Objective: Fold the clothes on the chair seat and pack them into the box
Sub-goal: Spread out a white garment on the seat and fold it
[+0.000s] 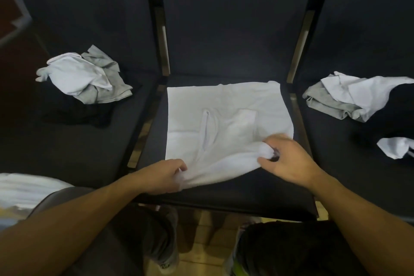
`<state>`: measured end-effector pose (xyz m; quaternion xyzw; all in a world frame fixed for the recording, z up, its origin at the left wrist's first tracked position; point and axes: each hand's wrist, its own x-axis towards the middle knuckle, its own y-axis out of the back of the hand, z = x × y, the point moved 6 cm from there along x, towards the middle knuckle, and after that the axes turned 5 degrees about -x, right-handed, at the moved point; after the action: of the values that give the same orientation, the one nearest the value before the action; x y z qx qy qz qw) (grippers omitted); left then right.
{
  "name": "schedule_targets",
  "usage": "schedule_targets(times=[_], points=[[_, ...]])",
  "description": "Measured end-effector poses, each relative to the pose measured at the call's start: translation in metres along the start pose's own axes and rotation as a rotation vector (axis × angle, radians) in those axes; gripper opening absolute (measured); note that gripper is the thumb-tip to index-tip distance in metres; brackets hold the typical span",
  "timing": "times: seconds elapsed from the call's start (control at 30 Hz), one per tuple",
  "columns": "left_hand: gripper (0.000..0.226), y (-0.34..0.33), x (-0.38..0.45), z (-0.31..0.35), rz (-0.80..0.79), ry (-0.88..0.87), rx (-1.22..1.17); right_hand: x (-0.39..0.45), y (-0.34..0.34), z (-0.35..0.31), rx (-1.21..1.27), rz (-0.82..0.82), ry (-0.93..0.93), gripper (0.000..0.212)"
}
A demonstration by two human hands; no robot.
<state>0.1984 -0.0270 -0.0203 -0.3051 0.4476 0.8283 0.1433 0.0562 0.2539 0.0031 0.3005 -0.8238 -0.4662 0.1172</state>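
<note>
Both bare forearms reach in from the bottom; left hand (164, 176) pinches the near edge of a white cotton shirt (224, 119) spread on the middle black padded chair seat (246, 190), right hand (284, 159) bunches its near-right corner tight.

Both bare forearms reached forward; the left hand (164, 176) pinched white cloth (226, 119) with curled fingers, and the right hand (285, 159) bunched its near corner.

Bare forearms, dark shorts (291, 251), light shoes (167, 262) with green trim.
</note>
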Motion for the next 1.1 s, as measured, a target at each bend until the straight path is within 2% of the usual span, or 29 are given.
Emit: schedule_targets(times=[0.07, 0.13, 0.23, 0.33, 0.4, 0.47, 0.5, 0.57, 0.63, 0.7, 0.8, 0.93, 1.1], points=[[0.025, -0.003, 0.0, 0.001, -0.006, 0.0, 0.058, -0.003, -0.013, 0.012, 0.021, -0.203, -0.103, 0.023], [0.009, -0.004, 0.0, 0.003, 0.004, -0.012, 0.114, -0.012, -0.027, 0.033, -0.196, -0.411, -0.166, 0.026], [0.008, -0.005, -0.004, 0.003, 0.0, -0.013, 0.159, -0.024, -0.031, 0.048, -0.288, -0.534, -0.23, 0.032], [0.007, -0.006, -0.01, 0.005, -0.016, -0.03, 0.167, -0.02, -0.029, 0.035, -0.498, -0.45, -0.047, 0.045], [0.01, -0.007, -0.012, 0.006, -0.018, -0.035, 0.179, -0.017, -0.031, 0.014, -0.528, -0.375, 0.117, 0.05], [0.018, -0.008, -0.013, 0.005, -0.009, -0.031, 0.187, -0.016, -0.037, 0.001, -0.483, -0.348, 0.206, 0.03], [0.022, -0.007, -0.013, 0.004, -0.002, -0.03, 0.186, -0.016, -0.038, 0.0, -0.472, -0.351, 0.187, 0.024], [0.026, -0.005, -0.014, 0.003, 0.0, -0.031, 0.179, -0.018, -0.038, 0.009, -0.409, -0.382, 0.015, 0.018], [0.022, -0.003, -0.015, 0.001, -0.005, -0.034, 0.174, -0.023, -0.035, 0.025, -0.363, -0.426, -0.125, 0.02], [0.019, -0.003, -0.016, 0.0, -0.018, -0.036, 0.166, -0.031, -0.032, 0.036, -0.41, -0.5, -0.144, 0.028], [0.019, -0.003, -0.016, -0.001, -0.034, -0.03, 0.155, -0.035, -0.03, 0.038, -0.447, -0.551, -0.121, 0.033], [0.014, -0.003, -0.017, 0.003, -0.036, -0.033, 0.183, -0.035, -0.035, 0.022, -0.569, -0.531, -0.022, 0.033], [0.018, -0.006, -0.013, 0.0, -0.027, -0.03, 0.208, -0.029, -0.033, 0.002, -0.482, -0.331, 0.133, 0.034]])
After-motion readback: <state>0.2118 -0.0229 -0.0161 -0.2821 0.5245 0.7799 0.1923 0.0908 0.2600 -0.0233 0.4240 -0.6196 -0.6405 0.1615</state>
